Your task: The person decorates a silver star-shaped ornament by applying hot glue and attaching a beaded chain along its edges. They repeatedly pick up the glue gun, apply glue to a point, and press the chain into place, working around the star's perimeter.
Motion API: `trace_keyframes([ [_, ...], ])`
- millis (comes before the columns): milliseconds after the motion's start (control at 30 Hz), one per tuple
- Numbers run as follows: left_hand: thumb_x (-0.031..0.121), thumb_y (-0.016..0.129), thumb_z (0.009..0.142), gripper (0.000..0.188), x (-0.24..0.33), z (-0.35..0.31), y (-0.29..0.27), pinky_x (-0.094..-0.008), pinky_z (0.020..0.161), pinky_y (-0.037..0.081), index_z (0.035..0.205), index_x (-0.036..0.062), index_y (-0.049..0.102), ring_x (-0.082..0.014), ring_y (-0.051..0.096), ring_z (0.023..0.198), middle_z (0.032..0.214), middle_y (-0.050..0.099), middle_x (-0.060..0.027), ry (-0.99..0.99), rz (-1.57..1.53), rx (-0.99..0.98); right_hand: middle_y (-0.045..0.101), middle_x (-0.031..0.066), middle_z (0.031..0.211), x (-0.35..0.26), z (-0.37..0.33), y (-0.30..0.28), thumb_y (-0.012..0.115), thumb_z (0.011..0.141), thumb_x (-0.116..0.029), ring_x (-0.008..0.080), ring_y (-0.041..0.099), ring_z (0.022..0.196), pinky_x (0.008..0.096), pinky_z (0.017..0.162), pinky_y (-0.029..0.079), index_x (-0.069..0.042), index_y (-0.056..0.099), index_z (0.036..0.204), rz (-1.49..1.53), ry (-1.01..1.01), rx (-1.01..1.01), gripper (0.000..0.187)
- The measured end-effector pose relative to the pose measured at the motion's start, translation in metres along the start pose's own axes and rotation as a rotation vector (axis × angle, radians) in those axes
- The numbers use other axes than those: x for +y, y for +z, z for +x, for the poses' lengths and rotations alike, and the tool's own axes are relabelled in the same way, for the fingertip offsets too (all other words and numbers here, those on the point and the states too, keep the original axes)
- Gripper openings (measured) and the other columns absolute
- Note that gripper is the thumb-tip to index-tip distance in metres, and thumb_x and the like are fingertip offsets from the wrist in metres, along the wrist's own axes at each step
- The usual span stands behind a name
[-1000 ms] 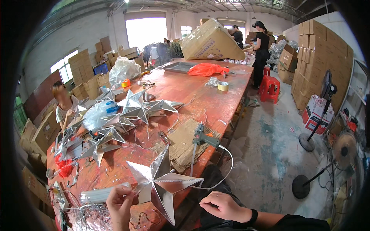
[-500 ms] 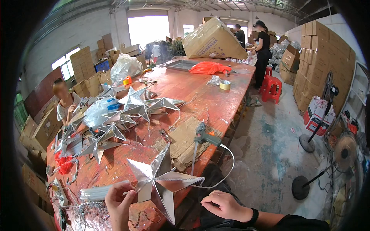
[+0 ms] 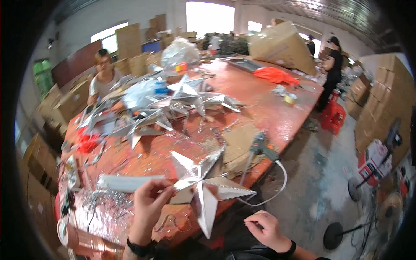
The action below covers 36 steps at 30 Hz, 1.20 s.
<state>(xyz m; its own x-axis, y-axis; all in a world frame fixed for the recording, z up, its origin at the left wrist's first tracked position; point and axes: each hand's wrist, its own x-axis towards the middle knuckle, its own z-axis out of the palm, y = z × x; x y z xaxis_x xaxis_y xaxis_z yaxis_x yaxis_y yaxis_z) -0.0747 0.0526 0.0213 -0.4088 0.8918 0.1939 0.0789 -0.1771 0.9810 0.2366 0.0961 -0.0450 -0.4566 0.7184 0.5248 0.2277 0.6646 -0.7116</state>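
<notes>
My left hand [image 3: 147,206] holds a silver mirrored star [image 3: 203,184] by its left point, just above the near edge of the red table [image 3: 260,104]. The star's long lower point hangs down past the table edge. My right hand [image 3: 266,229] rests low on my lap, fingers loosely curled, holding nothing that I can see. A glue gun [image 3: 262,147] with a white cord lies on flat cardboard [image 3: 238,145] just beyond the star. A long white strip [image 3: 125,182] lies on the table left of my left hand.
More silver stars [image 3: 182,97] and plastic bags pile up mid-table. A seated person [image 3: 102,78] works at the far left. Another person in black [image 3: 331,69] stands by a red stool [image 3: 333,117]. A big cardboard box [image 3: 281,45], tape roll [image 3: 289,99], boxes and fans [image 3: 359,182] surround the table.
My left hand has turned the star slightly; my right hand stays low on my lap. The view has shifted a little.
</notes>
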Motion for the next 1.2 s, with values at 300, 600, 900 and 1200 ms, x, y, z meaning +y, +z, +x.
trace_keyframes([
  [300, 0.004, 0.054, 0.096, 0.006, 0.003, -0.006, 0.002, -0.024, 0.075, 0.053, 0.098, 0.0009, 0.058, -0.0114, 0.065, 0.087, 0.091, 0.067, -0.0054, 0.015, -0.012, -0.086, 0.065, 0.0092, 0.076, -0.008, -0.004, 0.006, 0.069, 0.077, 0.002, 0.0236, 0.062, 0.069, 0.0304, 0.058, 0.048, -0.003, 0.065, 0.085, -0.02, 0.067, 0.032, 0.011],
  [600, 0.002, 0.059, 0.093, 0.006, 0.007, -0.005, 0.006, -0.0253, 0.075, 0.056, 0.094, -0.003, 0.056, -0.0118, 0.066, 0.08, 0.087, 0.066, -0.0061, 0.049, 0.084, 0.0, 0.056, 0.0039, 0.071, 0.0, 0.042, -0.049, 0.049, 0.096, -0.007, 0.0129, 0.052, 0.067, 0.0285, 0.06, 0.042, -0.004, 0.053, 0.084, 0.009, 0.258, 0.383, 0.013],
  [900, -0.005, 0.064, 0.086, 0.01, 0.02, -0.022, -0.021, -0.0232, 0.067, 0.054, 0.088, -0.0023, 0.054, -0.0131, 0.065, 0.077, 0.081, 0.063, -0.0067, 0.142, 0.123, 0.207, 0.057, 0.0185, 0.108, 0.099, 0.124, -0.086, 0.059, 0.091, -0.016, 0.0335, 0.055, 0.101, 0.0403, 0.089, 0.043, -0.002, 0.049, 0.112, -0.539, 0.166, 0.204, 0.027],
  [1200, -0.001, 0.062, 0.089, 0.012, -0.004, -0.02, -0.036, -0.0242, 0.073, 0.051, 0.088, 0.0011, 0.051, -0.0128, 0.063, 0.079, 0.084, 0.058, -0.005, 0.087, 0.129, 0.177, 0.059, 0.0246, 0.114, 0.134, 0.178, -0.075, 0.074, 0.077, -0.032, 0.037, 0.053, 0.111, 0.0416, 0.096, 0.042, 0.006, 0.058, 0.112, -0.698, 0.139, -0.273, 0.054],
])
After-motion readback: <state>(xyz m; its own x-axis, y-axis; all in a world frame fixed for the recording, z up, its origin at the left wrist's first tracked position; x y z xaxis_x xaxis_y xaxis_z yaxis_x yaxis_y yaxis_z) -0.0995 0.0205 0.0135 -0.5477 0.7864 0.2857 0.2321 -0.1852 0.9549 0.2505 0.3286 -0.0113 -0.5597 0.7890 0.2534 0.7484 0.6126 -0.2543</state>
